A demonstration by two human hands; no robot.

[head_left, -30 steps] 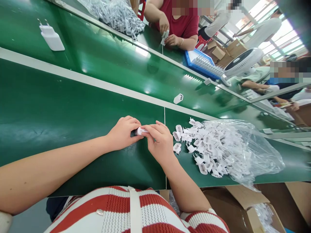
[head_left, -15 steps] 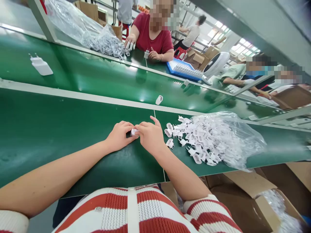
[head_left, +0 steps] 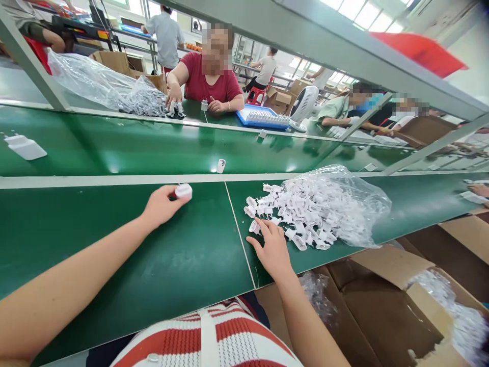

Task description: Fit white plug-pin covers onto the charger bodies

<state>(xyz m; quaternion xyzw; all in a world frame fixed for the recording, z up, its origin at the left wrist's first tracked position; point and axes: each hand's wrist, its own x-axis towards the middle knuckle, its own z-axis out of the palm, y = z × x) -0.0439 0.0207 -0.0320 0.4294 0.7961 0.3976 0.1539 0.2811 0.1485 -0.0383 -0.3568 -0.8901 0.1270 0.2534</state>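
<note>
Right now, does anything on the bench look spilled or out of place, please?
Nothing looks damaged. White plug parts spill from the clear bag in a loose heap, a few near the front edge of the bench beside the right hand. The left hand pinches one white piece.

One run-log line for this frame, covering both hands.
left hand: pinching small white plastic plug part, far side of green table | right hand: fingers on pile of white plastic plug parts by clear plastic bag

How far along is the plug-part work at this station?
Done, seemingly: one white unit lies on the far belt. In hand: left hand holds a white piece out toward it; right hand touches the pile of plug parts. Left: that large pile, spilling from its bag.
</note>
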